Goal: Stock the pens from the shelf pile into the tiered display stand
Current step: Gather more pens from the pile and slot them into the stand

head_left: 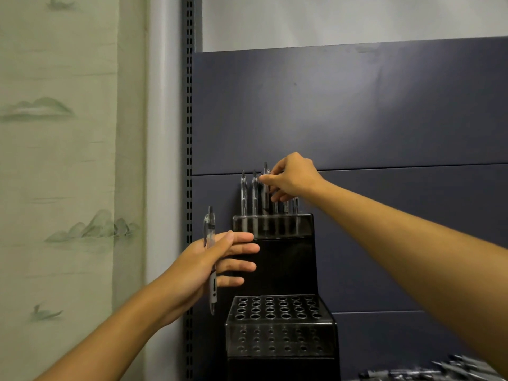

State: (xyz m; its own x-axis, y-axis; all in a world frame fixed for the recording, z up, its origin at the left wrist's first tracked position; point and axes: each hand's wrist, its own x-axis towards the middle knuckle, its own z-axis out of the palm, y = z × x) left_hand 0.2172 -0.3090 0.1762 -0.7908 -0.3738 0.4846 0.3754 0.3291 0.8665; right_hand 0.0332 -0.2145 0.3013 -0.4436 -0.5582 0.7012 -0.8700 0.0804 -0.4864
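Note:
A black tiered display stand [286, 265] stands against the dark blue back panel. Its top tier [272, 224] holds several clear pens upright; its lower tier [277, 307] shows several open holes. My right hand [294, 177] pinches the upper end of a pen [265, 188] that stands in the top tier, a little higher than the two pens [248, 192] to its left. My left hand [209, 264] is beside the stand's left face and holds one clear pen [210, 259] upright under the thumb, fingers stretched toward the stand.
A pile of clear pens [428, 372] lies on the shelf at the bottom right, partly behind my right forearm. A slotted metal upright [189, 133] runs along the panel's left edge. A pale printed curtain [60, 160] hangs to the left.

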